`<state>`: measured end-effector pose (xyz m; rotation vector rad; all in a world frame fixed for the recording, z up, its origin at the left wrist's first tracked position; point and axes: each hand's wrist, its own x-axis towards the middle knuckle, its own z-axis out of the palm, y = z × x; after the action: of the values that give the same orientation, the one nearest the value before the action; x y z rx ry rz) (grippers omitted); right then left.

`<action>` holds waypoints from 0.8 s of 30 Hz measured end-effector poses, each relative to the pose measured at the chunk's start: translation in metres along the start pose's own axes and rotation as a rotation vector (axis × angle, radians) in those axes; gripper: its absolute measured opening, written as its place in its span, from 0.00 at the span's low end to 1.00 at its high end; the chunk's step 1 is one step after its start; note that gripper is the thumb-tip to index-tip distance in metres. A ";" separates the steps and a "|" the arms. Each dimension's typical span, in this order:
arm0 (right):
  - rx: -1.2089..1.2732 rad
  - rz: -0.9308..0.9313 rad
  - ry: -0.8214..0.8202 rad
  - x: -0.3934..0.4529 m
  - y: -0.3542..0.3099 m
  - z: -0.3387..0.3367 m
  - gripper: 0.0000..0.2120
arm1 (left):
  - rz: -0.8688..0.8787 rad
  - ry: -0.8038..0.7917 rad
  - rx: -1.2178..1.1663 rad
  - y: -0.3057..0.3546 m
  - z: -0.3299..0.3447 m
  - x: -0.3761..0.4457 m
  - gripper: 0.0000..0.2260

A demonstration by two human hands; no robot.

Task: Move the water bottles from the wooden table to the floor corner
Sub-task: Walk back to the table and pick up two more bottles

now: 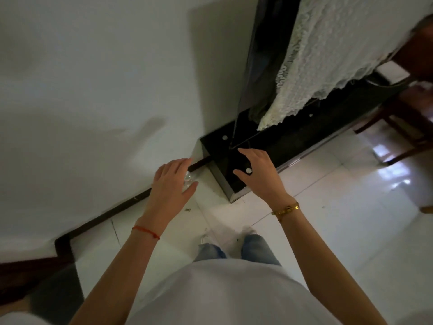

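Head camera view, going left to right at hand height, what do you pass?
White wall → left hand → clear plastic bottle peeking out beside it → right hand over the black cabinet base → glossy floor tiles.

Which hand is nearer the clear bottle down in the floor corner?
Left. The left hand hovers open directly over the clear bottle, partly covering it. The right hand is off to the bottle's right, spread open over the black cabinet base.

The person wears a white T-shirt [225, 294], light blue jeans [255, 249] and white shoes [207, 239], with a thin red string [145, 231] on the left wrist and a gold bracelet [285, 210] on the right wrist.
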<state>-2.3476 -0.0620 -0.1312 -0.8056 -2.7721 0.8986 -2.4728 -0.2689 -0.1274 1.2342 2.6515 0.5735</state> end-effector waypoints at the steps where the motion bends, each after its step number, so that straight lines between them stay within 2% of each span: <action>1: 0.000 0.025 0.023 -0.009 0.008 -0.006 0.28 | 0.025 -0.014 -0.008 0.010 0.004 0.001 0.26; 10: -0.018 0.231 0.210 -0.103 0.099 -0.070 0.26 | 0.297 -0.121 -0.008 0.136 0.045 0.017 0.27; 13: -0.021 0.292 0.285 -0.144 0.136 -0.097 0.24 | 0.395 -0.149 -0.021 0.192 0.065 0.022 0.27; 24: -0.027 0.557 0.440 -0.304 0.272 -0.194 0.27 | 0.719 -0.216 -0.123 0.413 0.158 0.008 0.26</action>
<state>-1.9146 0.0643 -0.1133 -1.6035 -2.2094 0.6391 -2.1412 0.0221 -0.1036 2.0677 1.9180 0.6299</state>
